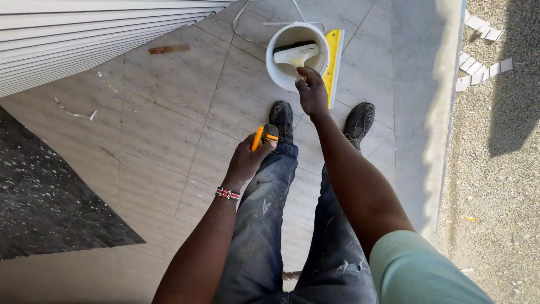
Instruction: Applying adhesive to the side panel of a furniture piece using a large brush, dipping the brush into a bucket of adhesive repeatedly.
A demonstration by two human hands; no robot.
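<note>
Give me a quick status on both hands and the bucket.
Left hand grip shut on orange-handled tool. Right hand over white bucket rim, holding something small, unclear. Scraper inside bucket; yellow level alongside.

A bucket (296, 56) stands on the tiled floor (169, 129) just ahead of the person's two shoes (283, 119), with a squeegee (296, 54) laid inside it and a spirit level (333, 65) set against its right side. Stacked panels (84, 39) lie to the far left, and a gravel strip (495, 186) with scattered tile offcuts (481, 48) runs along the right.
</note>
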